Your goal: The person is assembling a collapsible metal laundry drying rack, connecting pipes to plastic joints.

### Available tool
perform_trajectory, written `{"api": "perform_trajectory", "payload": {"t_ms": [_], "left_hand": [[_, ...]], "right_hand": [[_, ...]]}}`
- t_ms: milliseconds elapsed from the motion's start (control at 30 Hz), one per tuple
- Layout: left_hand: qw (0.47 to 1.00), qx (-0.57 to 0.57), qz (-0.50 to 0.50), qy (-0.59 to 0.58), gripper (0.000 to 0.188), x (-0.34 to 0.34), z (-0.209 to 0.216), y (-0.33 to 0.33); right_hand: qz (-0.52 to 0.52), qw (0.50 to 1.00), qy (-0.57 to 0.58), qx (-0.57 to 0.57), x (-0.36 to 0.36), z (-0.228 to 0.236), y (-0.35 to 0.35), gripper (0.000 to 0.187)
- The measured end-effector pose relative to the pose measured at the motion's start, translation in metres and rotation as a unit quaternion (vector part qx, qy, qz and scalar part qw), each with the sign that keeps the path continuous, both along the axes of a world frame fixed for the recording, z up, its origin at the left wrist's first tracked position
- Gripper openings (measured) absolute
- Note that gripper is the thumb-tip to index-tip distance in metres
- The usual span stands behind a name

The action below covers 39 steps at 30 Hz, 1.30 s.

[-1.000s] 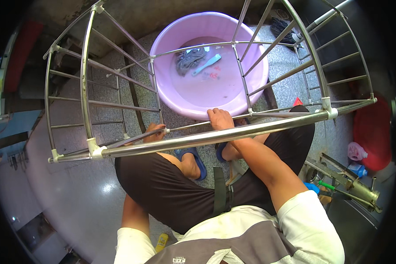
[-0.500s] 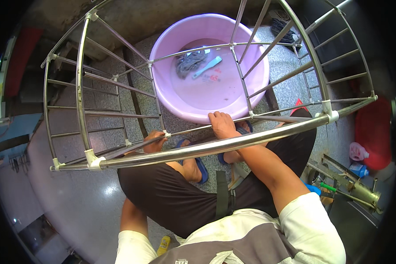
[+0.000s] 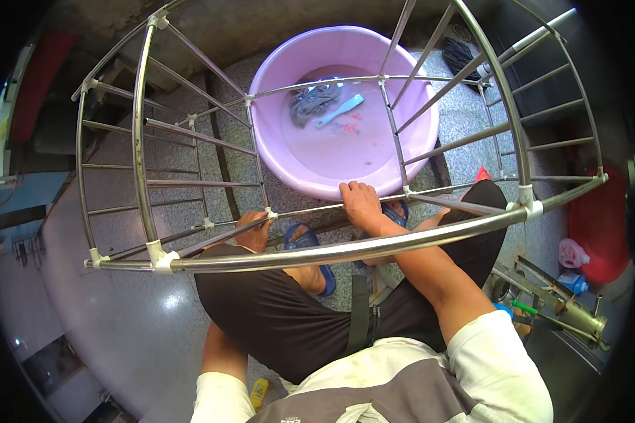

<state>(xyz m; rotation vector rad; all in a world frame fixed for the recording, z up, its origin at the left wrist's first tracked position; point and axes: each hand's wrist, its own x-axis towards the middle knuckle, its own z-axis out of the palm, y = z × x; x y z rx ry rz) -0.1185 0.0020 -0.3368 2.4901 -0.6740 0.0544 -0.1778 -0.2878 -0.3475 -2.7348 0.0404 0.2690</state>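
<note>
A rack of shiny metal tubes with white plastic joints (image 3: 346, 244) stretches across my lap and over the basin. My left hand (image 3: 253, 230) is closed round its lower bar, beside a white joint. Farther right, my right hand (image 3: 362, 206) has its fingers curled over the same bar, close to the basin's near rim. The pink-purple basin (image 3: 289, 169) stands on the floor beyond my feet, seen through the tubes. Inside it are shallow water, a dark grey wet cloth (image 3: 313, 106) and a light blue brush (image 3: 341, 111). My thumbs are partly hidden.
Blue sandals (image 3: 307, 243) are on my feet, under the rack. Right of my knee lie a metal tool with a green handle (image 3: 525, 307), a pink bottle (image 3: 573, 253) and a red container (image 3: 600, 225). A yellow bottle (image 3: 259, 393) lies near my left arm. A wall rises behind the basin.
The rack's right end has dipped nearer to me, and its left end sits slightly farther right in view. The whole view has shifted a little. Both hands keep their hold.
</note>
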Motion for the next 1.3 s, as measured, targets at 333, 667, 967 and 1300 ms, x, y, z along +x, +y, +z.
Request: {"api": "perform_trajectory", "payload": {"t_ms": [333,667,967,1300], "left_hand": [[0.999,0.052,-0.001,0.009,0.039,0.002,-0.011,0.006],[0.983,0.01,0.014,0.184,0.034,0.012,-0.004,-0.013],[0.987,-0.057,0.033,0.147,0.036,-0.005,-0.02,0.029],[0.995,0.076,0.023,0.065,0.028,0.008,-0.04,0.004]], "right_hand": [[-0.019,0.999,-0.032,-0.016,-0.003,-0.006,0.004,0.027],[-0.17,0.931,0.219,0.239,-0.09,-0.105,-0.029,0.041],[-0.62,0.376,0.022,0.688,-0.069,-0.042,-0.084,0.029],[-0.601,0.386,0.013,0.699,-0.068,-0.049,-0.118,0.02]]}}
